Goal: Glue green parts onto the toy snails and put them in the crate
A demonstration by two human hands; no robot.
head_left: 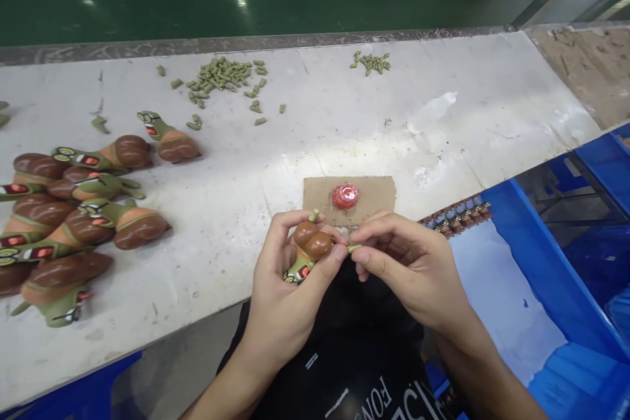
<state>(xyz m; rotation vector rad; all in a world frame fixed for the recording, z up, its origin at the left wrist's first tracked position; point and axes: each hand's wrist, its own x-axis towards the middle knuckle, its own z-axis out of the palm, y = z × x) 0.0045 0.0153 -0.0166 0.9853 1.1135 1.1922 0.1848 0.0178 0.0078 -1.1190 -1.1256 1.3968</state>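
white shirt lettering, left hand holding toy

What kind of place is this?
Probably a small factory workshop: identical brown-and-green painted figures lined up on a workbench, a heap of small green pieces, and a blue plastic bin.

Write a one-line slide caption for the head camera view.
Left hand holds a brown-and-green figurine as right hand pinches a small green peg near a cardboard scrap.

Figurines lie left of the cardboard (pellets behind).
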